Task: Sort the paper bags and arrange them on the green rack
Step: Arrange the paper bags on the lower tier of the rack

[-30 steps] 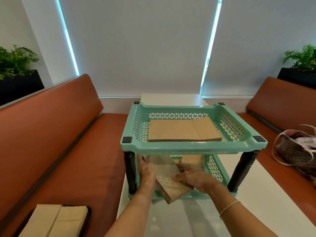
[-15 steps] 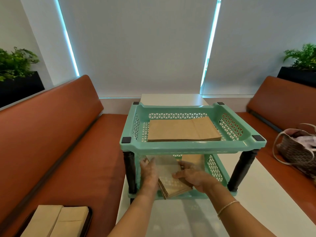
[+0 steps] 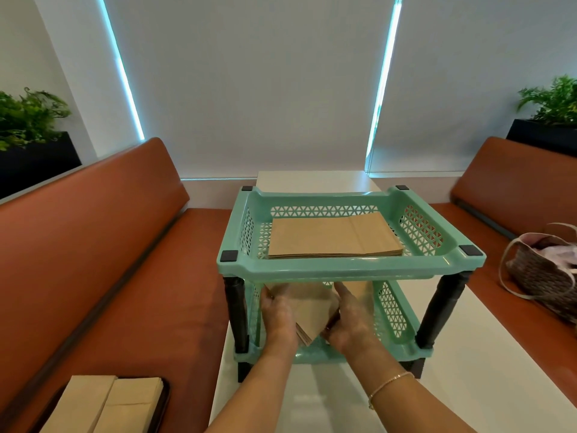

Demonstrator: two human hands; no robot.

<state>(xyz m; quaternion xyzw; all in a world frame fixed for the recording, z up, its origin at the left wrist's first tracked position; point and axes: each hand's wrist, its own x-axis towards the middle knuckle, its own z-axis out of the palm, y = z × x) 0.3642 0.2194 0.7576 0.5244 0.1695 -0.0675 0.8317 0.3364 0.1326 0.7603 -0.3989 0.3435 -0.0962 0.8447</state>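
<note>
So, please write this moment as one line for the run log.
both hands: left hand and right hand hold small bag stack | place: lower tier, green rack | top tier: bag pile

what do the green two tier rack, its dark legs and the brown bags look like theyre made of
Mint green two-tier rack: looks like moulded plastic, semi-gloss, with triangular cut-outs in its walls and light glinting on the rim.
Dark turned legs: probably plastic too, slightly shiny; painted wood can't be ruled out.
Flat brown bags on the top tier: matte kraft-type paper with visible fold creases.
</note>
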